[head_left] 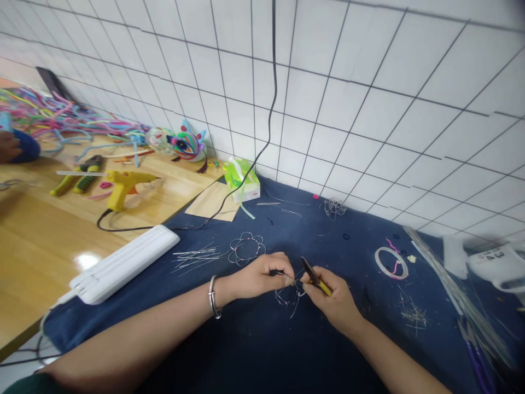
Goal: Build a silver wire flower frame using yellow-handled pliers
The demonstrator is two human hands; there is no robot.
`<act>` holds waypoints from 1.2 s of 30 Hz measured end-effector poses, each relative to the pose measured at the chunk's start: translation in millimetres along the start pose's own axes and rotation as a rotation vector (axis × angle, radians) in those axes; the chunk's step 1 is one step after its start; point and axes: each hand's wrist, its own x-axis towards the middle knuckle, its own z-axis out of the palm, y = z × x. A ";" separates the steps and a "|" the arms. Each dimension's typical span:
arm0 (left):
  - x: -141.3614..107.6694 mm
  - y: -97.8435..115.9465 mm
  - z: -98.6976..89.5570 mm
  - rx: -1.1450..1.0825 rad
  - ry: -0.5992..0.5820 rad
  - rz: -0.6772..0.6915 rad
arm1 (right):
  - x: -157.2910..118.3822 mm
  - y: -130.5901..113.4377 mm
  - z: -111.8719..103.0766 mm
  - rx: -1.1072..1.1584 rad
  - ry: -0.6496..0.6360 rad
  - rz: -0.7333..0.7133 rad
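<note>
- Wire frame, thin and bent into loops with small pinkish beads or knots: lies between the two hands, mostly on their near side, under the left fingertips; no clear long axis, though one loose end runs toward the near edge.
- Left hand, bracelet at wrist: the nearer of the two to the wire frame; thumb and forefinger pinched together on its far part, just left of the right hand.
- Right hand: closed around the pliers; thumb and forefinger tips close beside the wire frame, contact not certain.
- Pliers, yellow-handled: long axis slanting from near right to far left, nose pointing away past the wire frame rather than at it; whether the jaws are parted cannot be told.
- Flower-shaped wire piece: on the dark blue cloth, left of and beyond the left hand.
- Straight wires: loose bundle, farther left.
- Wire clippings: scattered, right of the right hand.
- White ring: far right, pink strip across it.
</note>
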 end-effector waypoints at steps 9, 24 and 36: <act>0.6 6.2 -8.4 0.031 -0.053 0.087 | 6.0 12.2 -11.7 -0.151 0.003 -0.093; 1.7 9.4 -14.5 -0.009 -0.148 0.109 | 9.5 41.0 -35.5 -0.876 0.078 -0.696; 0.2 0.3 -13.2 -0.094 -0.162 0.034 | -0.1 31.4 -35.2 -1.104 0.182 -0.809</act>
